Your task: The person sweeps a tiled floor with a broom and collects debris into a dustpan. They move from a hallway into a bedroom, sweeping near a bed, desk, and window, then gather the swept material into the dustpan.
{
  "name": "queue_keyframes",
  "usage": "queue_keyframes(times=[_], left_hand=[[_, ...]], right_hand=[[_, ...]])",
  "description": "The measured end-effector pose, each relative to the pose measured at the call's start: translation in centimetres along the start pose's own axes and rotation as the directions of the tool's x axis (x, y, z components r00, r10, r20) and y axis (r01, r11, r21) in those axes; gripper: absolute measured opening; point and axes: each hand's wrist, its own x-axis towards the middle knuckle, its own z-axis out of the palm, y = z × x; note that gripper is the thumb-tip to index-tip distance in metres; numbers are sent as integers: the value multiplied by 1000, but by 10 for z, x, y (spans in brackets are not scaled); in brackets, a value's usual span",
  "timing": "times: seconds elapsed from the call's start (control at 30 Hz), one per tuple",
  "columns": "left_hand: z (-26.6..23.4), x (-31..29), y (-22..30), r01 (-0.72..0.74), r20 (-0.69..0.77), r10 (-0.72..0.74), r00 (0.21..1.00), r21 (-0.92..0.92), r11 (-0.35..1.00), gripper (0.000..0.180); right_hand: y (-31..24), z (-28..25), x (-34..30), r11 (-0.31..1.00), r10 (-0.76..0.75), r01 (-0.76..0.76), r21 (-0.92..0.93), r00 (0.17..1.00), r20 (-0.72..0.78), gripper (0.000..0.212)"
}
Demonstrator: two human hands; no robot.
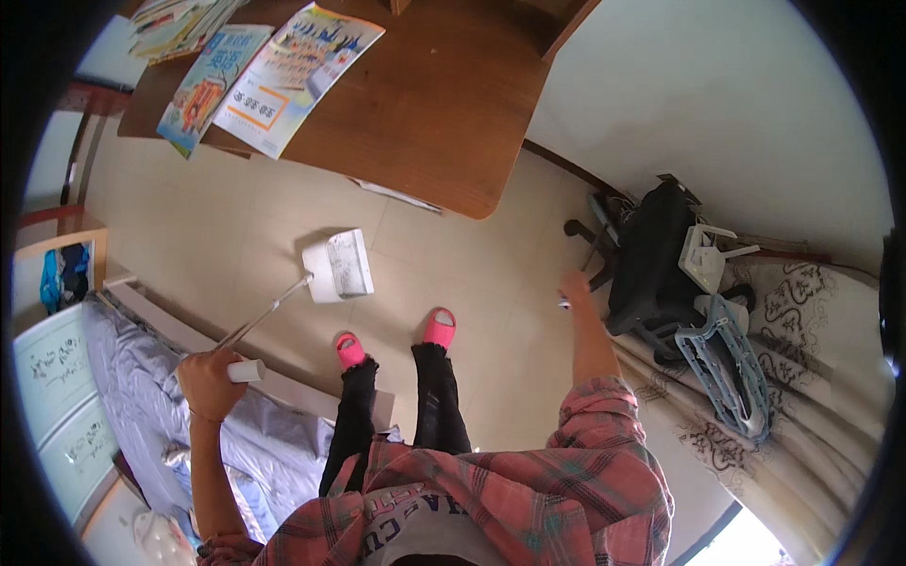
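My left hand (pixel 209 385) is closed around the white grip end of a long-handled dustpan. The white dustpan (pixel 323 271) rests on the tiled floor ahead of my feet, its thin pole (pixel 272 311) slanting back to my hand. Dark specks show on the pan's inner face. My right hand (pixel 574 286) is stretched out to the right, beside a black chair (pixel 651 255). Its fingers look curled, and a small pale end shows just below them. What that hand holds is too small and blurred to name.
A brown wooden desk (pixel 425 104) bears booklets (pixel 302 75) and stacked papers (pixel 179 28). A bed with grey-lilac bedding (pixel 142 377) lies at the left. A grey-blue plastic frame (pixel 722 368) and a white bracket-like piece (pixel 706 257) are by the chair, near patterned curtains (pixel 793 377). I wear pink slippers (pixel 440 328).
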Motion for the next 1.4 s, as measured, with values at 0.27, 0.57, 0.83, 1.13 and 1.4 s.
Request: queue_keyframes(times=[0.27, 0.57, 0.83, 1.13, 1.4], left_hand=[[1, -1, 7, 46, -7, -46, 999, -11, 999, 11], [0, -5, -3, 7, -43, -9, 999, -41, 999, 10], [6, 2, -6, -53, -170, 36, 985, -95, 994, 13], [8, -15, -19, -4, -102, 4, 995, -7, 1000, 7], [2, -19, 2, 23, -82, -14, 997, 106, 994, 9]], right_hand=[[-5, -20, -139, 977, -147, 99, 191, 955, 259, 39], [-41, 8, -138, 989, -105, 98, 111, 992, 66, 43], [148, 113, -125, 933, -32, 29, -358, 999, -3, 47], [95, 33, -315, 1000, -3, 4, -5, 988, 156, 41], [-27, 59, -138, 935, -322, 325, -140, 946, 41, 36]])
